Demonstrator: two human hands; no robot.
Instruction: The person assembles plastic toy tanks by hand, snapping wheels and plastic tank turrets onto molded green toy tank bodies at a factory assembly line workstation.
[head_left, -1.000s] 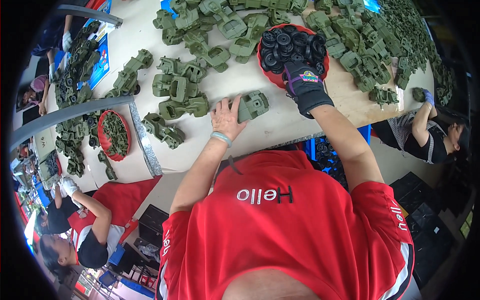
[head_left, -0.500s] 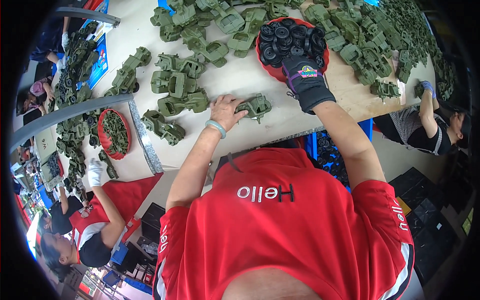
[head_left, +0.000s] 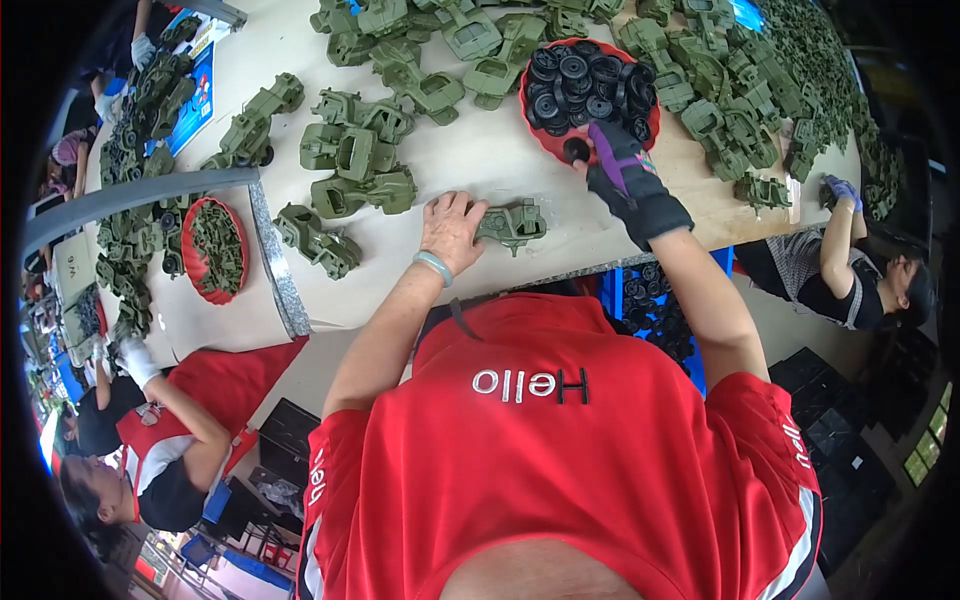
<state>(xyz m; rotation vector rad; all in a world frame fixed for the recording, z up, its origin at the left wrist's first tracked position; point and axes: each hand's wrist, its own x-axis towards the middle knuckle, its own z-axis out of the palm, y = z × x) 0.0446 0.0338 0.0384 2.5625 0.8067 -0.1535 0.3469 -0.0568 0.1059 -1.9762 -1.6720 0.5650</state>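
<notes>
Toy vehicle body (head_left: 515, 226), green, sits mid-frame against the bare left hand (head_left: 453, 232); can't tell if that hand grips or just steadies it. Hands apart. Gloved right hand (head_left: 632, 192), right of centre, pinches a black wheel (head_left: 576, 150) at red bowl (head_left: 549, 143)'s lower rim. Risks: fingertip-only pinch could drop the wheel; loose left hold could let the body skid.

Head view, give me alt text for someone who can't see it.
A gloved right hand pinches a black wheel by the near rim of a red bowl full of wheels, the bare left hand touching a green toy vehicle on a table crowded with similar ones.
</notes>
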